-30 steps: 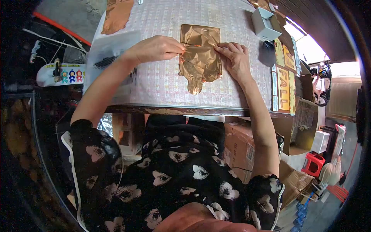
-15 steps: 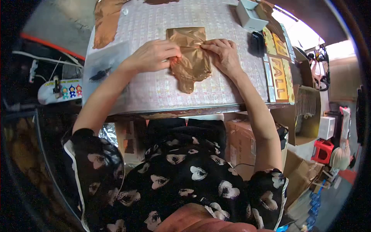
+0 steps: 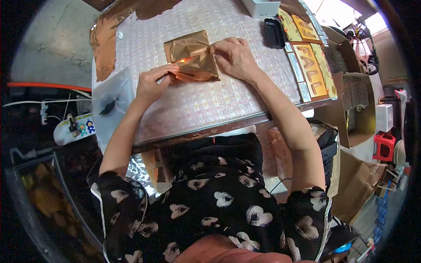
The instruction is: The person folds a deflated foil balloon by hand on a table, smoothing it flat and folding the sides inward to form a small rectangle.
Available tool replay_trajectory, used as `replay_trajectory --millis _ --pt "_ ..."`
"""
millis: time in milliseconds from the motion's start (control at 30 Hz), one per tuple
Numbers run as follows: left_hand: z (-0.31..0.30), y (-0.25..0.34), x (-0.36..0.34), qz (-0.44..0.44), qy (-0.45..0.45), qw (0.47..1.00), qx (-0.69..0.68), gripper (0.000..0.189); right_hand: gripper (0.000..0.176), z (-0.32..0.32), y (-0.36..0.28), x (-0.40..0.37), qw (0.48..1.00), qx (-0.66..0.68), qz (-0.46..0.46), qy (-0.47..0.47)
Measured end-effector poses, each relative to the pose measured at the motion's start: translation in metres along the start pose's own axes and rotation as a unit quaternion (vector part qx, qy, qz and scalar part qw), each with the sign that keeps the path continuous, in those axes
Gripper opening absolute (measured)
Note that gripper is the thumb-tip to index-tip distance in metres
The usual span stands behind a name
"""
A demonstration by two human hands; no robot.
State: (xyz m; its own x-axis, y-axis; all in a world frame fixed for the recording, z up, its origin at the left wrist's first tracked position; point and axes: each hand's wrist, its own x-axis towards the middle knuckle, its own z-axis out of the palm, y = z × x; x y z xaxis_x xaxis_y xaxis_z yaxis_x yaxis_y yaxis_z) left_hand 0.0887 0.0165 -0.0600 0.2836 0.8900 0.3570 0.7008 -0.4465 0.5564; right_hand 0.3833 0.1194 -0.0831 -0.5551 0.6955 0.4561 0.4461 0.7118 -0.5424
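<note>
On the patterned tablecloth in front of me lies a copper-coloured foil balloon [image 3: 191, 52], folded into a rough, shiny rectangle. My left hand [image 3: 153, 84] is closed at its lower left edge, with the thumb below and the fingers on top of the foil. At the right edge, the curled fingertips of my right hand [image 3: 236, 57] pinch the foil near its upper corner. The hand's underside is hidden. Beyond my left hand, a flat brown foil piece [image 3: 105, 57] lies along the table's left side.
Printed FALL packages [image 3: 309, 72] lie at the table's right edge, beside a black tray [image 3: 274, 33] and a white box [image 3: 262, 7]. A clear plastic bag [image 3: 118, 98] with dark contents lies at left. More brown foil [image 3: 157, 8] is at the back. Cardboard boxes [image 3: 357, 109] stand at right.
The balloon's lower part, which hung toward me, is now folded up into a compact rectangle. My left hand has shifted left and down with its edge. The whole view has turned slightly.
</note>
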Motion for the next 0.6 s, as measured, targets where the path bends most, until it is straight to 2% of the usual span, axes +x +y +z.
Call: replay_trajectory --millis 300,367,400,467,600 --pt "0.001 0.003 -0.004 -0.133 -0.009 0.991 -0.034 0.022 0.021 -0.001 -0.004 -0.001 0.999 -0.026 -0.017 -0.022" --pt "0.002 0.002 -0.004 -0.091 0.005 0.994 -0.059 0.025 0.023 -0.001 -0.005 -0.001 0.999 -0.035 -0.024 -0.029" --pt "0.002 -0.003 -0.004 -0.096 0.014 0.993 -0.059 0.025 0.025 -0.002 -0.006 -0.001 0.998 -0.051 -0.033 -0.027" --pt "0.002 -0.014 -0.007 0.029 0.014 0.999 -0.041 0.029 0.027 -0.003 -0.010 -0.001 0.996 -0.066 -0.053 -0.035" --pt "-0.002 -0.005 -0.011 -0.001 0.004 0.999 -0.050 0.038 0.039 -0.003 -0.014 -0.002 0.994 -0.082 -0.053 -0.051"
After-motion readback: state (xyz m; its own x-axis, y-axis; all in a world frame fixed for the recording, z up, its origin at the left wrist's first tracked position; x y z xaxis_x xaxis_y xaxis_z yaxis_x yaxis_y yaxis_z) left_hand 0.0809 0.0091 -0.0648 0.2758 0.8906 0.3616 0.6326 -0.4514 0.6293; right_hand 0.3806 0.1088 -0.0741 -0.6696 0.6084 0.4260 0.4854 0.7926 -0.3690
